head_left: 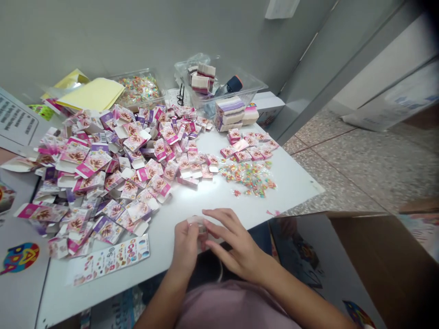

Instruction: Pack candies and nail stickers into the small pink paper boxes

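hands meet at the near edge of the smooth white table (295,183). left hand (185,244) pinches a small clear packet (197,222); right hand (236,244) rests flat fingers on it. pink cardboard boxes (113,173) lie heaped far left, shiny sweets (252,178) far right.

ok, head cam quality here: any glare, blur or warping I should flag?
Head view: a bright patch washes out the white table just ahead of the hands, and the small clear item held between left hand and right hand is overexposed and hard to read. Wide-angle warping bends the wall and floor lines on the right; edges are soft and the top right corner darkens.
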{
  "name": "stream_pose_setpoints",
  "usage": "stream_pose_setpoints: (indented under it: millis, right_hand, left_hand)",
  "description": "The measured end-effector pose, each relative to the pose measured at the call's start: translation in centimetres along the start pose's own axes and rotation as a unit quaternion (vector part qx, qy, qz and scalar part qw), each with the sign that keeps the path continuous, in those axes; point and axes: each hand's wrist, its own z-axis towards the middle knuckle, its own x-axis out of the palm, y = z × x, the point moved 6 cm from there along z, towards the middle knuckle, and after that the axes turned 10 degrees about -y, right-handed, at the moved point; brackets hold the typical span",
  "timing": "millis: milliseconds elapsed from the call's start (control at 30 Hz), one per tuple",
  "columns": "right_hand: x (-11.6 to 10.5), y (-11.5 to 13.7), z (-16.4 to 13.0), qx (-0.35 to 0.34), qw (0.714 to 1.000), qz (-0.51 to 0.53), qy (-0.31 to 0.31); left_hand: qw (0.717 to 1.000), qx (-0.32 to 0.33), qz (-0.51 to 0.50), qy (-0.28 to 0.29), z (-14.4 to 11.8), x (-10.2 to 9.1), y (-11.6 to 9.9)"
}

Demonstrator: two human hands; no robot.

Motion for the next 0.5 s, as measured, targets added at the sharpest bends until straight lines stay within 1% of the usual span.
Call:
stream_pose_setpoints:
  millis: [67, 167, 233, 300, 400, 433, 500]
  right_hand:
    - [0.7, -0.4, -0.5, 0.003, 1.0, -0.015, 0.027]
    - [1.0, -0.6, -0.7, -0.015, 0.997, -0.078, 0.003]
    - [1.0, -0.6, -0.8, -0.026, 0.996, -0.084, -0.013]
    - [1.1, -0.9, -0.7, -0.001, 0.999, -0.038, -0.013]
    - [1.2, -1.9, -0.7, 0.076, 0.994, 0.075, -0.026]
    - [1.2, -2.1, -0.8, 0.091, 0.991, 0.093, -0.037]
    - [1.3, -2.2, -0.9, 0.091, 0.991, 0.088, -0.05]
  left_hand:
    - [0.999, -0.028, 0.007, -0.039, 0.1, -0.2, 0.5]
    - [0.995, -0.056, 0.006, -0.078, 0.0, 0.0, 1.1]
    - [0.992, -0.083, -0.026, -0.088, -0.1, 0.3, 1.4]
    - [0.988, -0.122, -0.069, -0.071, -0.4, 0.8, 1.6]
    - [0.981, -0.164, -0.106, 0.008, -0.8, 1.8, 1.3]
    - [0.979, -0.168, -0.114, 0.03, -0.9, 2.0, 1.1]
    - [0.976, -0.172, -0.125, 0.053, -1.0, 2.2, 1.0]
